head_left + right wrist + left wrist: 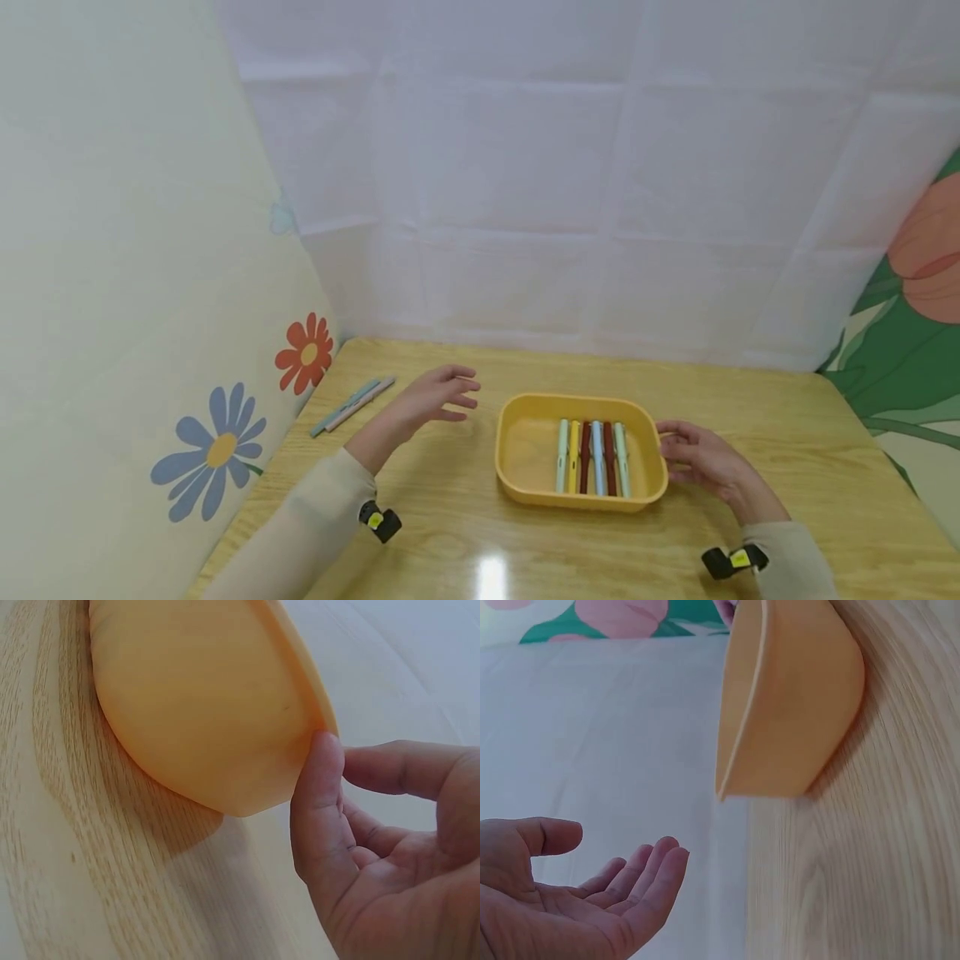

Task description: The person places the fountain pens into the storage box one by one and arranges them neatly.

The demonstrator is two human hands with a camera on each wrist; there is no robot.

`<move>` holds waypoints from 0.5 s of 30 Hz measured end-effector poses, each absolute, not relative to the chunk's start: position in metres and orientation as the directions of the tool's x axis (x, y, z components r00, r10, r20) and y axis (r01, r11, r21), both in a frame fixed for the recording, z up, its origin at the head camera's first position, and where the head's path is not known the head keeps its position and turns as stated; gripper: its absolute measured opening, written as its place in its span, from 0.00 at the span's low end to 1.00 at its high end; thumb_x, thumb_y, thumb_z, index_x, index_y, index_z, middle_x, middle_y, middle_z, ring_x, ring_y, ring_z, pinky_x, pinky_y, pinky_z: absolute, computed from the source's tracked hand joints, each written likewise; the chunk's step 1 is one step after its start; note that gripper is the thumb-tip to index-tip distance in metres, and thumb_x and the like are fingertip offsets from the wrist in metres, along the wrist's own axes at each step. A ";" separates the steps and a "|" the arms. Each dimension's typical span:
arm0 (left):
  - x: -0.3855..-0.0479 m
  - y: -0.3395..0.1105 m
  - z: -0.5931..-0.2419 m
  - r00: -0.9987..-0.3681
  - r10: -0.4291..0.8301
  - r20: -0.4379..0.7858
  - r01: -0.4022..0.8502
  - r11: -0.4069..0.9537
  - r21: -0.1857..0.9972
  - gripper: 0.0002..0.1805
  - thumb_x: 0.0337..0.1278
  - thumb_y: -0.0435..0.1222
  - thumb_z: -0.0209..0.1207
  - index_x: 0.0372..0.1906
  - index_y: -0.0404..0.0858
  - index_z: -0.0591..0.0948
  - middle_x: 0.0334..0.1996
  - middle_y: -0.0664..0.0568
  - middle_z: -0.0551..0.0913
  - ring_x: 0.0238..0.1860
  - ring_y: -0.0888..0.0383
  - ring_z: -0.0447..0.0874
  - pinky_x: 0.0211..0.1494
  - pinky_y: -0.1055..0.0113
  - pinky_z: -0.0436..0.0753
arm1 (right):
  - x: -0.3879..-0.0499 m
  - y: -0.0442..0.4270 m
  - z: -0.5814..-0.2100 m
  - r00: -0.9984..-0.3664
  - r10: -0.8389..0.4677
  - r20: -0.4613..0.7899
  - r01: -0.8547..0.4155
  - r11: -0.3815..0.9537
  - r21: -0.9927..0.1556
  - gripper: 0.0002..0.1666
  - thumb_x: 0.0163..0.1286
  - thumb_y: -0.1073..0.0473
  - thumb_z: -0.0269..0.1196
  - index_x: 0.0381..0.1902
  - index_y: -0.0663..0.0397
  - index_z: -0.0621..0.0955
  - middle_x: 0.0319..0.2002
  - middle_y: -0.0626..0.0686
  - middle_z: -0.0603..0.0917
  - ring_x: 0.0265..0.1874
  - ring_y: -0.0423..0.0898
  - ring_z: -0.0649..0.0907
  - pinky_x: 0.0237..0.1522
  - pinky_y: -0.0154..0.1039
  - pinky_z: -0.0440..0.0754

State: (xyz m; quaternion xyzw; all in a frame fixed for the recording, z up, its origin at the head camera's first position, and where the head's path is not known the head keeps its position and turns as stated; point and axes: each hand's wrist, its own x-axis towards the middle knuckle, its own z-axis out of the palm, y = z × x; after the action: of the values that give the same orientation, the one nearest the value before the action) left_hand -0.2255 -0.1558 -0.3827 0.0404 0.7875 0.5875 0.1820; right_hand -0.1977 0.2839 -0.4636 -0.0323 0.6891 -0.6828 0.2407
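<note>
In the head view, a yellow plastic tray with rounded corners stands on the table, with several pens side by side in it: pale green, yellow, dark red and light blue. My right hand is at the tray's right end. The right wrist view shows fingertips gripping the tray's rim from outside. Left of the tray, my left hand hovers over the table with fingers spread and nothing in them. Two more pens, one teal and one pale pink, lie beyond the left forearm.
The wooden table ends at a white cloth hanging behind. A flower-printed wall covering borders the left side, and another printed panel the right. Each wrist wears a small black camera.
</note>
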 end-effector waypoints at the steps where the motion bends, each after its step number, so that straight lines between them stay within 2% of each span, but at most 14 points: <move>1: -0.226 -0.159 -0.383 -0.935 0.270 -0.228 -0.138 0.316 0.939 0.24 0.77 0.40 0.51 0.69 0.32 0.68 0.67 0.34 0.73 0.59 0.42 0.81 0.60 0.51 0.84 | -0.198 0.284 -0.464 -0.882 -0.373 -0.286 0.283 0.065 -0.957 0.30 0.76 0.64 0.59 0.69 0.70 0.63 0.42 0.50 0.80 0.40 0.44 0.84 0.39 0.38 0.89; 10: -0.225 -0.191 -0.387 -0.961 0.226 -0.158 -0.058 0.394 0.917 0.27 0.78 0.43 0.50 0.72 0.32 0.65 0.69 0.33 0.70 0.64 0.39 0.75 0.67 0.46 0.78 | -0.198 0.286 -0.465 -0.882 -0.389 -0.265 0.268 0.048 -0.962 0.27 0.76 0.65 0.58 0.67 0.69 0.65 0.42 0.50 0.81 0.40 0.43 0.85 0.39 0.37 0.89; 15: -0.223 -0.206 -0.388 -0.971 0.197 -0.134 -0.031 0.453 0.891 0.28 0.78 0.42 0.50 0.73 0.31 0.64 0.68 0.33 0.70 0.65 0.39 0.73 0.67 0.45 0.77 | -0.198 0.287 -0.466 -0.881 -0.393 -0.262 0.266 0.046 -0.963 0.27 0.76 0.64 0.58 0.68 0.69 0.65 0.43 0.50 0.81 0.41 0.43 0.85 0.39 0.38 0.89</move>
State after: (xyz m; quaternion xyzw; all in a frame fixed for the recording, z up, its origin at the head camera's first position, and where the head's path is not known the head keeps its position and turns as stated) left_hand -0.2233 -0.2058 -0.3883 0.0492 0.8453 0.5207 0.1095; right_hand -0.1985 0.2868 -0.4659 -0.0465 0.6824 -0.6891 0.2393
